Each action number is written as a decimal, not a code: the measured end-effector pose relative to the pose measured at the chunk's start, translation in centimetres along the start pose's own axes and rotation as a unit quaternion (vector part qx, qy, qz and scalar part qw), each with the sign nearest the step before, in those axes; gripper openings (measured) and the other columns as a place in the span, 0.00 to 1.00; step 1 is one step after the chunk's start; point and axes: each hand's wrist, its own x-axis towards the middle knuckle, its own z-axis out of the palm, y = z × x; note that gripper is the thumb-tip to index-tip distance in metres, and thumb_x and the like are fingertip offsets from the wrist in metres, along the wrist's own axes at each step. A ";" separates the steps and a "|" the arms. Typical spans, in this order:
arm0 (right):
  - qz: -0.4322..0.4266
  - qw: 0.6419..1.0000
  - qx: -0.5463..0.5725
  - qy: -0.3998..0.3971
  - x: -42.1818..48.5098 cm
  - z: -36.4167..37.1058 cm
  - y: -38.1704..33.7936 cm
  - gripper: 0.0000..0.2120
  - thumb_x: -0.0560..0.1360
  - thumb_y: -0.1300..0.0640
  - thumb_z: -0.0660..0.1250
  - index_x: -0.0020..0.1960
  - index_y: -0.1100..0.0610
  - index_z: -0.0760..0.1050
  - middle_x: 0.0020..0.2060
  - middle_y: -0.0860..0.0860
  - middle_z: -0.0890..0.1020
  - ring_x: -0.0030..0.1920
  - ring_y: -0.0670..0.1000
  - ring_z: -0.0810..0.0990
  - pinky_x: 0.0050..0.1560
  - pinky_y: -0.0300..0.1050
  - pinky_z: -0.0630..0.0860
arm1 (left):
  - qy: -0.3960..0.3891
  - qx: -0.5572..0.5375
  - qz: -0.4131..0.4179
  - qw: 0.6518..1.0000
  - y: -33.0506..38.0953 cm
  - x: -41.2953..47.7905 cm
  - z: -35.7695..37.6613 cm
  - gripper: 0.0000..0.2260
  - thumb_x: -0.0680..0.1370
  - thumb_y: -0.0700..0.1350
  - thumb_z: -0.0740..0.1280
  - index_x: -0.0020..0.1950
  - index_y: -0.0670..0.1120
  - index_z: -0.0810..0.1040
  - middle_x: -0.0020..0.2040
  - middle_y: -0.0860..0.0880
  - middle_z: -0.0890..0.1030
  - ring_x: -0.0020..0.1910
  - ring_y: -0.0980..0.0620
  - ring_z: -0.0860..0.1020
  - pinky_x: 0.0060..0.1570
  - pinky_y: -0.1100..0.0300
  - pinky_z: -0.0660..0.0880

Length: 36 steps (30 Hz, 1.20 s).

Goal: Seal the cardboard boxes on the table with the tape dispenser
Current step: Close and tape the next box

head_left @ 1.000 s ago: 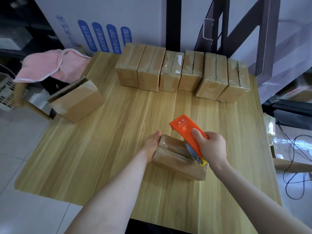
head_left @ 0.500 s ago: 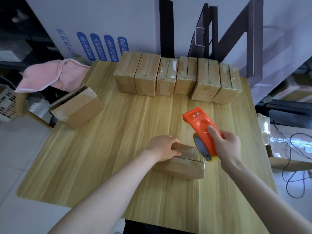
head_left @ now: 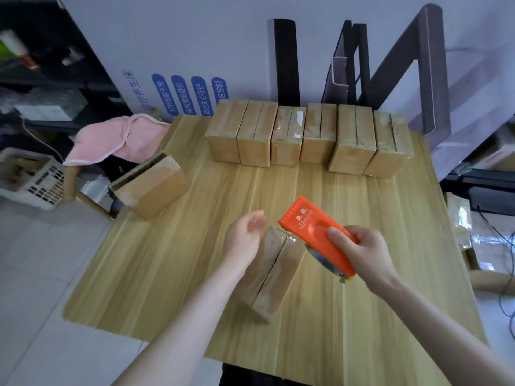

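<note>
Your right hand (head_left: 367,252) is wrapped around the orange plastic tape dispenser (head_left: 317,235), thumb pressed on its flat face and the other fingers curled behind it, with the roll hanging at the lower end. You hold it lifted just above and to the right of the small brown cardboard box (head_left: 271,270) that lies near the front middle of the light wooden bench (head_left: 172,252), so the toothed end sits close over the box's far corner, where a strip of clear tape shows. That height probably keeps the tape from catching on the cardboard while the box is being positioned.

Your left hand (head_left: 243,236) is open and empty, fingers loosely spread, palm turned toward the box's left side; whether it touches the cardboard I cannot tell, as the hand is blurred. It looks placed to turn or steady the box so the dark centre seam along its top faces the dispenser.

That seam appears still open along most of its length, so this box seems only partly sealed. At the back of the bench, a row of brown cardboard boxes (head_left: 303,135) stands side by side, kept well apart from your working spot. A single larger brown cardboard box (head_left: 152,188) sits at the left edge, beside a pink cloth (head_left: 111,140) draped just off the bench.
</note>
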 end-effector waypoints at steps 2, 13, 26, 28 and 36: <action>-0.003 1.000 -0.007 -0.009 -0.2 0.0 -0.2 0.17 0.76 0.53 0.70 0.34 0.64 0.78 0.21 0.58 0.78 0.19 0.56 0.76 0.18 0.46 0.74 | -0.061 -0.095 -0.055 0.992 2.3 0.0 -0.3 0.12 0.81 0.52 0.60 0.55 0.48 0.80 0.50 0.53 0.84 0.48 0.58 0.81 0.50 0.61 0.76; -0.007 0.995 -0.097 -0.017 -0.6 0.3 -0.8 0.11 0.73 0.50 0.72 0.35 0.54 0.81 0.23 0.51 0.80 0.21 0.52 0.79 0.18 0.45 0.75 | -0.127 -0.081 -0.031 0.988 3.8 -0.7 -0.8 0.09 0.79 0.47 0.66 0.43 0.50 0.84 0.40 0.54 0.85 0.40 0.58 0.81 0.41 0.66 0.77; -0.031 0.990 -0.124 -0.055 1.3 0.7 -4.9 0.17 0.73 0.46 0.72 0.35 0.60 0.79 0.24 0.55 0.81 0.21 0.55 0.79 0.19 0.46 0.75 | -0.033 -0.081 -0.142 0.986 6.5 3.6 -0.5 0.08 0.74 0.31 0.68 0.40 0.44 0.78 0.23 0.55 0.79 0.19 0.62 0.74 0.20 0.70 0.66; -0.031 0.988 -0.137 -0.058 1.5 0.3 -5.1 0.17 0.73 0.47 0.72 0.35 0.60 0.79 0.24 0.56 0.81 0.20 0.53 0.78 0.19 0.43 0.73 | -0.033 -0.073 -0.135 0.988 6.8 4.2 -0.7 0.09 0.73 0.29 0.67 0.39 0.43 0.79 0.25 0.53 0.80 0.21 0.60 0.76 0.20 0.70 0.67; 0.040 0.977 -0.208 -0.032 -0.6 -7.5 -0.6 0.09 0.73 0.51 0.73 0.39 0.56 0.82 0.25 0.54 0.82 0.22 0.57 0.80 0.18 0.45 0.74 | 0.031 -0.013 -0.152 0.988 3.3 6.9 -3.2 0.04 0.72 0.33 0.71 0.43 0.41 0.83 0.35 0.48 0.84 0.30 0.57 0.81 0.24 0.67 0.70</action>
